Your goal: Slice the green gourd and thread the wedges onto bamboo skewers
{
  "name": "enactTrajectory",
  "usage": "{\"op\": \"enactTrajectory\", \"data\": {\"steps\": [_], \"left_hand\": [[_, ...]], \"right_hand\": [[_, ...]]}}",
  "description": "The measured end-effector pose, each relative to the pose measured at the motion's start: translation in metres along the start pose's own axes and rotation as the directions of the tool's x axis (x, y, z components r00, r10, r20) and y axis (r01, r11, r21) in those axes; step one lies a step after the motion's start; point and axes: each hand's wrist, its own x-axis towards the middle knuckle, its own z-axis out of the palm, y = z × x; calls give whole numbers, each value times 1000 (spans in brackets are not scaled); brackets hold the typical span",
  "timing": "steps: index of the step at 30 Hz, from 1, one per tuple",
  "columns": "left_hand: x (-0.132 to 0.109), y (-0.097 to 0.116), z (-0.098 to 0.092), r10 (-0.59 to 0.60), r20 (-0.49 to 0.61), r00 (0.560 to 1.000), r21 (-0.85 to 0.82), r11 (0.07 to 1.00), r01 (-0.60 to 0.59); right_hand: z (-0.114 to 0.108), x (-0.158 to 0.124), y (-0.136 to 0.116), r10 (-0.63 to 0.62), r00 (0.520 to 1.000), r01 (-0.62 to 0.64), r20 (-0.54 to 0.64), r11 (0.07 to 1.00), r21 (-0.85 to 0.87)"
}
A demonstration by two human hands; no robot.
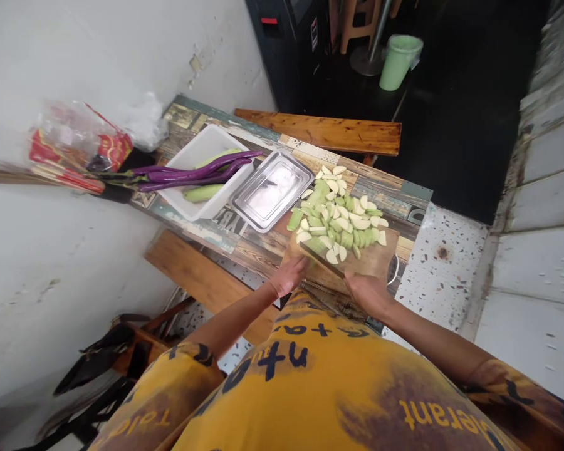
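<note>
A kitchen knife (pixel 320 257) is in my right hand (pixel 369 294), closed around its handle at the near side of the wooden cutting board (pixel 371 263). Its blade points left, beside a heap of cut pale green vegetable pieces (pixel 345 219) with whitish flesh. My left hand (pixel 291 275) is closed at the board's near left edge, its fingers partly hidden. Left of the board lies a shallow metal tray (pixel 271 191). Beyond it, a white plastic tub (pixel 173 193) holds long purple eggplants (pixel 192 175) and pale green vegetables (pixel 203 193).
The patterned table (pixel 207 235) stands against a white wall, with plastic bags (pixel 145 122) and red packaging (pixel 113 150) at its left end. Wooden benches (pixel 329 133) flank both long sides. A green bin (pixel 399 61) stands on the dark floor beyond.
</note>
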Motion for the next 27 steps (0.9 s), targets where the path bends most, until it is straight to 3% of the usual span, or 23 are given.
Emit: {"op": "enactTrajectory", "data": {"steps": [7, 15, 21, 27], "left_hand": [[1, 10, -20, -60, 100, 993, -57, 996, 66], [-1, 8, -16, -67, 112, 991, -99, 992, 78], [0, 9, -16, -45, 109, 993, -20, 999, 47], [-3, 6, -12, -49, 97, 994, -15, 999, 51]], "right_hand": [[0, -11, -7, -19, 999, 20, 35, 1000, -17], [0, -7, -3, -29, 998, 30, 63, 1000, -10], [6, 6, -2, -18, 997, 20, 71, 1000, -18], [-3, -8, -5, -60, 998, 61, 36, 998, -25]]}}
